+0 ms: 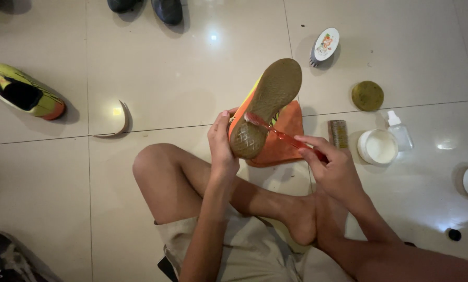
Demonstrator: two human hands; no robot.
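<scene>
While you sit cross-legged at the bottom of the frame, your left hand (222, 151) wraps the heel of the upturned yellow-and-orange sports shoe (265, 107) at the centre, fingers curled tight round it. Your right hand (334, 169) pinches the red translucent toothbrush (283, 137), its bristles on the tan rubber sole.

If your left grip is loose, the shoe could twist under the strokes; too hard a push could flick dirt onto your leg or skid the bristles off the sole.

Counted outward: one orange cloth (283, 143) under the shoe, one small brown block brush (338, 133), one open white round tub (377, 147), one small clear bottle (400, 130), one olive round lid (367, 95), one curved insole strip (121, 122), one matching shoe (22, 91) at upper left, one oval-backed scrubbing brush (324, 46), two dark shoes (146, 7) at the top edge.
</scene>
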